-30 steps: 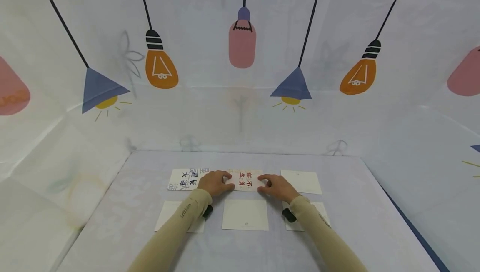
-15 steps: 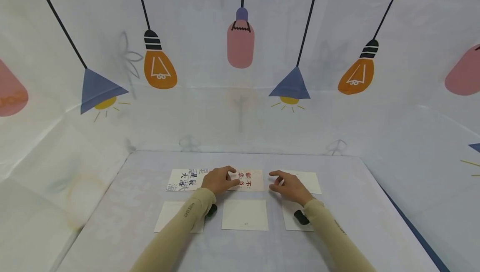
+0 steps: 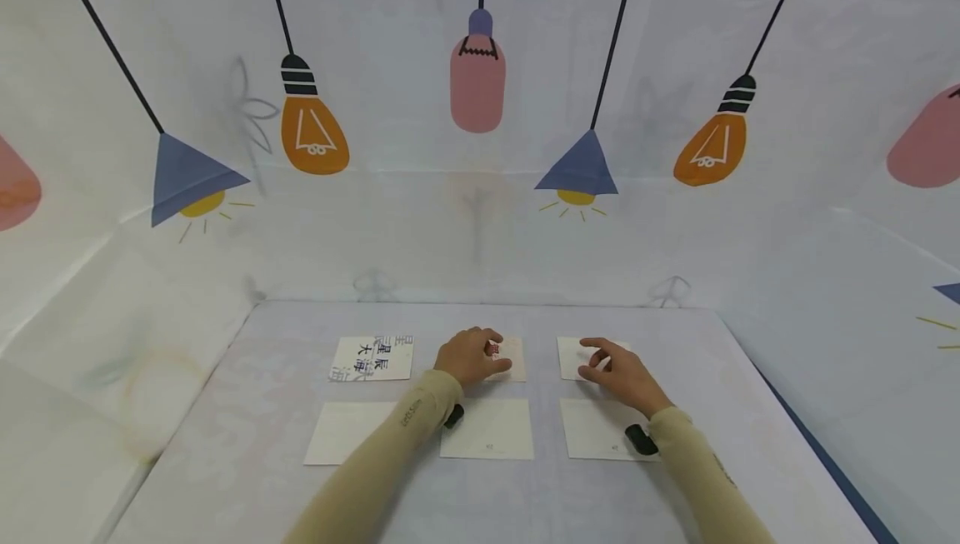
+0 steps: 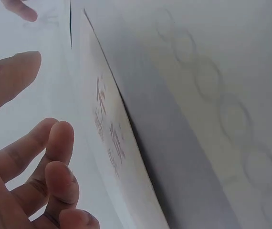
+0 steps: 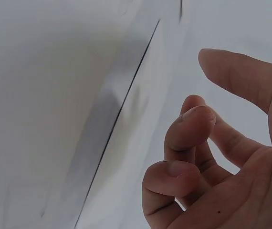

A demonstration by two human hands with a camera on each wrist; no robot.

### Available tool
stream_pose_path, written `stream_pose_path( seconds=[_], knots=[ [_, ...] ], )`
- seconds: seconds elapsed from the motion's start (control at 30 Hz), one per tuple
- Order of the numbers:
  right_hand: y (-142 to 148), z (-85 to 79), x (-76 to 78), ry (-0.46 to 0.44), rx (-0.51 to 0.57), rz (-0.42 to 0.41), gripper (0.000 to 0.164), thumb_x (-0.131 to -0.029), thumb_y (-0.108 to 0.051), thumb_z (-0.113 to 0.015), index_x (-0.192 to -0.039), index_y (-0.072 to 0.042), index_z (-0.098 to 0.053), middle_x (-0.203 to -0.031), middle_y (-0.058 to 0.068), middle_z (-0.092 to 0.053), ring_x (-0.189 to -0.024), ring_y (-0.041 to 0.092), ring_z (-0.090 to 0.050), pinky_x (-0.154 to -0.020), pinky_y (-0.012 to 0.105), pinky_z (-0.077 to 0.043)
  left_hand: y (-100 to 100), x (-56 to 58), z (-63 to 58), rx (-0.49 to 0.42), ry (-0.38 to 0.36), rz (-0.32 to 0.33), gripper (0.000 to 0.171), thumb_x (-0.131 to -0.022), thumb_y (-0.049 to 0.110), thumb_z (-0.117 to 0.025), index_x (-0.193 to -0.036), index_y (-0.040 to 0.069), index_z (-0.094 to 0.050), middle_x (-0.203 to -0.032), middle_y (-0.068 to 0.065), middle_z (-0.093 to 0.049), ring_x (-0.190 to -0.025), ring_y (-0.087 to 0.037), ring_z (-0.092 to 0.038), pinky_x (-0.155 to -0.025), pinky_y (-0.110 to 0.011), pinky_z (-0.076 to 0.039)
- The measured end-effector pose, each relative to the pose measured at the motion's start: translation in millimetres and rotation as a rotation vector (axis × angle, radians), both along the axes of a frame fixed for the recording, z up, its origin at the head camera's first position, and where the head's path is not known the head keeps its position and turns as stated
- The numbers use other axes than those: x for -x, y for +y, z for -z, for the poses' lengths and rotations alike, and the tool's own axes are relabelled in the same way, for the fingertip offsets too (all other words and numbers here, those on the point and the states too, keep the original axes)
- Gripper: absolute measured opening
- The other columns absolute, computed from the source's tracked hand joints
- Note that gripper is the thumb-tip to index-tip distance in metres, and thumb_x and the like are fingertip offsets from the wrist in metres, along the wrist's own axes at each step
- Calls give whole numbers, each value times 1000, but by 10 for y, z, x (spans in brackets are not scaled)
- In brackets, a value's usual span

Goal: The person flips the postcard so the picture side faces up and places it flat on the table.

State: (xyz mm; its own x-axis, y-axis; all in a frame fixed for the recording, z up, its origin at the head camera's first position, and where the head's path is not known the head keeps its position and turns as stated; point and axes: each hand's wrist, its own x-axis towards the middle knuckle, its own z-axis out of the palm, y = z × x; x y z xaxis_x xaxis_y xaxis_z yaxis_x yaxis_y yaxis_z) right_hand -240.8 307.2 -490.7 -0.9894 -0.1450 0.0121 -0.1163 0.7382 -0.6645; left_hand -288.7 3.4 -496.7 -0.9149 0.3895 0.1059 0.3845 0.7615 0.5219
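Observation:
My left hand (image 3: 471, 356) hovers over the left part of a card with red characters (image 3: 514, 359), in the middle of the back row. In the left wrist view its loosely bent fingers (image 4: 62, 143) hold nothing and stand apart from the card. My right hand (image 3: 618, 373) is above a plain cream card (image 3: 570, 358) at the back right, covering part of it. The right wrist view shows its thumb and fingers (image 5: 193, 126) spread apart, with nothing between them. To the left lies a card with dark blue characters (image 3: 372, 359).
Nearer the person is a row of plain cards: left (image 3: 345, 431), middle (image 3: 487, 436) and right (image 3: 600, 431). All lie on a pale cloth-covered table (image 3: 247, 444). White sheeting (image 3: 480, 236) printed with lamps rises behind and at the sides.
Both hands have moved to the right. The right hand has left the red-character card's right edge and is now over the plain card. The left hand now hides most of the red characters.

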Motion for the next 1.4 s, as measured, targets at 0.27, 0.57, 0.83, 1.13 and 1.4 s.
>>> stream_pose_path(
  seconds=[0.27,0.57,0.83,1.13,1.4],
  knots=[
    [285,23,-43,-23,-26,53,60,-94,-31,-74,-145,-10,-51,-105,5,-61,-84,19,-57,-66,34,-47,333,26,-1,68,50,38,53,-84,51,-79,-127,20,-70,-97,4,-65,-82,-14,-55,-70,-28,-47],
    [522,23,-32,-9,-12,63,66,-92,-28,-77,-147,-7,-48,-102,7,-55,-85,22,-53,-69,33,-44,733,40,6,114,32,53,63,-84,57,-77,-135,22,-65,-110,3,-66,-101,-20,-59,-87,-36,-50],
    [706,65,29,-24,-24,65,77,-85,-29,-84,-148,-4,-45,-108,12,-54,-87,22,-51,-72,34,-43,990,142,81,239,80,44,77,-79,68,-74,-143,27,-58,-131,-4,-58,-120,-25,-53,-99,-41,-46],
    [870,80,137,-108,-57,39,94,-79,-34,-88,-151,3,-38,-114,17,-53,-95,27,-51,-82,40,-44,1078,273,188,279,8,55,86,-78,71,-72,-149,28,-51,-134,-4,-51,-121,-22,-48,-101,-39,-43],
    [1004,37,292,-171,-84,-73,97,-79,-29,-89,-151,7,-35,-111,19,-48,-93,27,-46,-80,39,-40,1119,246,115,275,-24,72,91,-77,68,-76,-152,25,-48,-132,-4,-49,-117,-21,-45,-100,-38,-41]
  ],
)
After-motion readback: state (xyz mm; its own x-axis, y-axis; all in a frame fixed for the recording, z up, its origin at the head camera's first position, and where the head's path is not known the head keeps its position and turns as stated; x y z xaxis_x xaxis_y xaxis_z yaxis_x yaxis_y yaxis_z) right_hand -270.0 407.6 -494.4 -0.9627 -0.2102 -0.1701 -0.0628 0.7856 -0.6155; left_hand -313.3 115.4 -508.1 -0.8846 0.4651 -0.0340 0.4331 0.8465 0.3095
